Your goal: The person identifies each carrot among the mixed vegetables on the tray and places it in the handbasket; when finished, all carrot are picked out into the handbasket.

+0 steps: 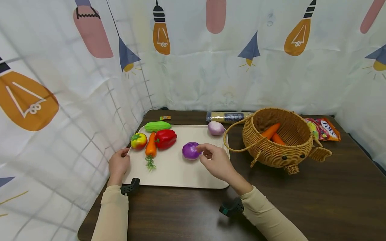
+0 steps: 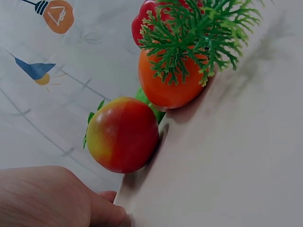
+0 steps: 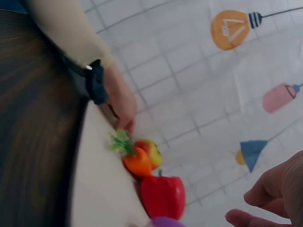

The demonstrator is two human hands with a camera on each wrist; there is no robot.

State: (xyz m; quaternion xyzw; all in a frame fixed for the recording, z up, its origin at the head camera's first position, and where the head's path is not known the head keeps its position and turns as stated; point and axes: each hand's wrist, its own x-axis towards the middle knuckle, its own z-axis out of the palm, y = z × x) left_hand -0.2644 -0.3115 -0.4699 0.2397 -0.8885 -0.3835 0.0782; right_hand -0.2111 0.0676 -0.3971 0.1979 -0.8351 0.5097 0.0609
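My left hand (image 1: 119, 164) pinches the left rim of a cream tray (image 1: 178, 177), and the left wrist view shows its thumb at the edge. Beside a round purple onion (image 1: 190, 151) on that tray is my right hand (image 1: 217, 161). Its thumb and fingers are apart, and the fingertips overlap the onion's right side in the head view. At the tray's left lie a red-yellow tomato (image 2: 124, 135), a carrot (image 1: 151, 146) with a leafy top, a red bell pepper (image 3: 163, 196) and a ridged green bitter melon (image 1: 157, 126). A paler purple onion (image 1: 216, 128) sits at the back right.
Right of the tray stands a wicker basket (image 1: 271, 157) with an animal face, its handle reaching the tray's edge; carrots (image 1: 271, 130) lie inside. Behind are a pasta packet (image 1: 230, 116), a candy bag (image 1: 327, 130) and a small orange packet (image 1: 165, 117). Printed curtains surround the dark table (image 1: 181, 214).
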